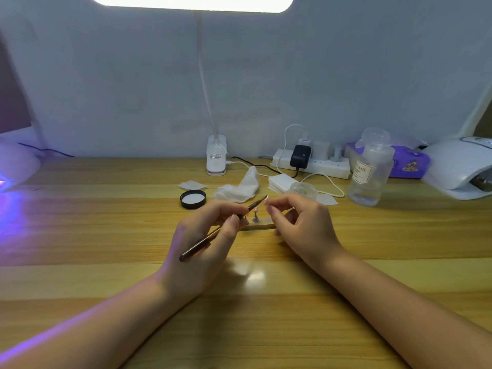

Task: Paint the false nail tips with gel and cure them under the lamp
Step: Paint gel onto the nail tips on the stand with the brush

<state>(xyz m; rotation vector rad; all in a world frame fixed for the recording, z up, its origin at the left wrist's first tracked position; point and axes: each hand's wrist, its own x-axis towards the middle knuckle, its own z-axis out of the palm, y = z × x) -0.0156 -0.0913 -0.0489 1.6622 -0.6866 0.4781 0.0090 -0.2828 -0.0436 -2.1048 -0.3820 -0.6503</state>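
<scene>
My left hand [210,235] grips a slim dark nail brush [202,242], its tip raised toward the right. My right hand [300,225] pinches a small false nail tip [266,201] between thumb and forefinger, right at the brush tip. Between the hands, small metal stands [256,217] with nail tips rest on a narrow wooden strip [259,227] on the table. A white curing lamp [458,169] sits at the far right. Another lamp [16,166] glows purple at the far left.
A black jar lid [193,199], a white cloth [241,189], cotton pads [279,182], a clear gel jar [303,189] and a clear liquid bottle [368,169] lie beyond the hands. A power strip [311,162], desk lamp base [216,155] and purple tissue pack [407,162] line the back wall.
</scene>
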